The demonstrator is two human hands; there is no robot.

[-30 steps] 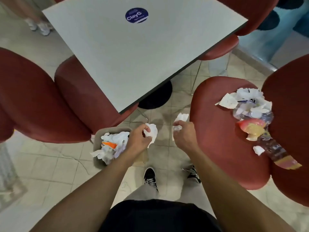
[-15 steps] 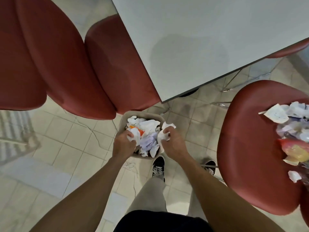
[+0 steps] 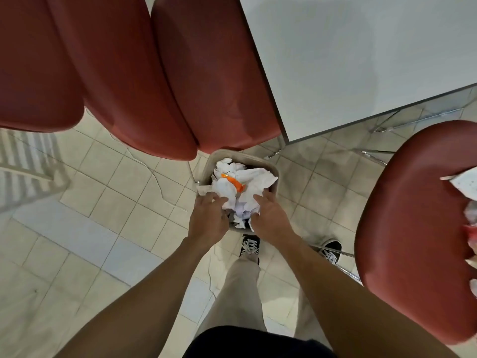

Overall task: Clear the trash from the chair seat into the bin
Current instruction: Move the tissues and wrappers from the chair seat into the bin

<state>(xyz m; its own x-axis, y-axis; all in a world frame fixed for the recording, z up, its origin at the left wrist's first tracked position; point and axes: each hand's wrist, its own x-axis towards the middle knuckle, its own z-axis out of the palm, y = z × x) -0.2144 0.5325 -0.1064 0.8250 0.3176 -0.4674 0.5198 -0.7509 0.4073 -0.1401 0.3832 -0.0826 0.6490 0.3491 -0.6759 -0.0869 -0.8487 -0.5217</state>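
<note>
Both hands are down at the small beige plastic bin (image 3: 271, 168) on the tiled floor, pressing the heap of crumpled white paper (image 3: 247, 186) into it. The left hand (image 3: 207, 219) lies palm-down on the near-left of the heap, fingers mostly straight and slightly apart, gripping nothing. The right hand (image 3: 268, 218) sits on the near-right side, fingers spread and slightly bent over the paper; no pinch visible, reads as a press. An orange scrap (image 3: 236, 184) sits on top of the heap.

The bin looks full to the rim, paper mounded above it. It stands just under the front edge of 2 red padded chairs (image 3: 165, 73), beside the white table (image 3: 361, 60).

More trash remains on the red padded chair seat (image 3: 402, 228) at right: a torn white paper piece (image 3: 464, 184) and pink-white scraps (image 3: 471, 220) at the frame edge, mostly cut off. So the task looks partly done.

Doing this step well, as a judgement: push straight down with flat palms in the middle of the heap, not the sides, so the light bin does not tip or slide. Compress evenly, release slowly since crumpled paper springs back, and watch the loose edges over the right rim, which could spill onto the floor.
</note>
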